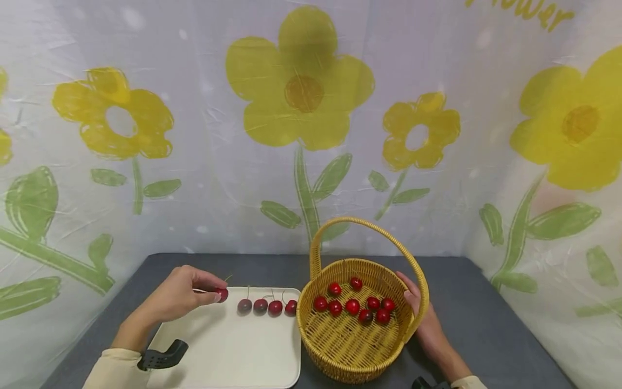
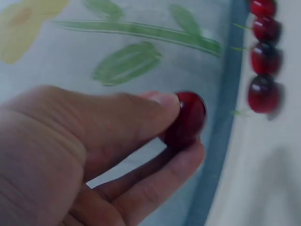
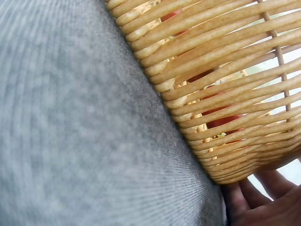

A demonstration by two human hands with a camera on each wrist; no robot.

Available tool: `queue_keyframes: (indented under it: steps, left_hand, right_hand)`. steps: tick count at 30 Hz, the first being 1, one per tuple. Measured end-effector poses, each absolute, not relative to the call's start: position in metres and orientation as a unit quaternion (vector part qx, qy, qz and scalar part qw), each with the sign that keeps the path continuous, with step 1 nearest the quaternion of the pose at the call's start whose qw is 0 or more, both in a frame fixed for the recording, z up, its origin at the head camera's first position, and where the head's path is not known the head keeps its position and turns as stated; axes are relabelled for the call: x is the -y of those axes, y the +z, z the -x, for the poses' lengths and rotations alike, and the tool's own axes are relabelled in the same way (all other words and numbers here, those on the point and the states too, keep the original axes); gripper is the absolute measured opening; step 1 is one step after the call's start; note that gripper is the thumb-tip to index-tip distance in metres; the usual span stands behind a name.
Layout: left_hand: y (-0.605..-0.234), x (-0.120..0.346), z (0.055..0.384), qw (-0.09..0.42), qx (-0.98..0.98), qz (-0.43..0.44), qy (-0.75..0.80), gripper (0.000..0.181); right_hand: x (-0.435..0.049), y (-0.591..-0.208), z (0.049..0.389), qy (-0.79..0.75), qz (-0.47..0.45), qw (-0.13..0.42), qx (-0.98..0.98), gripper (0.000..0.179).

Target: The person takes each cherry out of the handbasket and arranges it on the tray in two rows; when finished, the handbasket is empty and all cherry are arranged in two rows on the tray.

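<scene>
Cherry, in left hand, between fingertips

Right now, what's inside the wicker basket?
I count nine red cherries inside the wicker basket, mostly toward its far side. Its near inner wall is hidden behind the rim.

Four cherries are lying along the far edge of the tray, toward its right corner; beside its right edge, a basket is holding more cherries.
</scene>
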State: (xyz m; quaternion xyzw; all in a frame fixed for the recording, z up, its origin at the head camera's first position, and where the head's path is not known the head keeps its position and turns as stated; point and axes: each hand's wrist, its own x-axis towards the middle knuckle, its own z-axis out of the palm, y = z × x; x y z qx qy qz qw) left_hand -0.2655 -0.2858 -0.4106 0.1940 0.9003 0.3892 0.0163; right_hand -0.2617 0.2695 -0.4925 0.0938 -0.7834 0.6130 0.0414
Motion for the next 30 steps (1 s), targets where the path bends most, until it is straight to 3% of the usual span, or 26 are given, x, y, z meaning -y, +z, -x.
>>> queue_keyframes:
  steps: [15, 30]
  left_hand:
    - [-0.453, 0.266, 0.279, -0.005, -0.925, -0.206, 0.321, 0.017]
    - [-0.449, 0.269, 0.278, 0.002, -0.917, -0.21, 0.339, 0.026]
  right_hand:
    - [-0.268, -0.491, 0.26, 0.611, -0.089, 0.044, 0.786, 0.051]
    - [-0.268, -0.491, 0.261, 0.619, -0.092, 0.039, 0.779, 0.052]
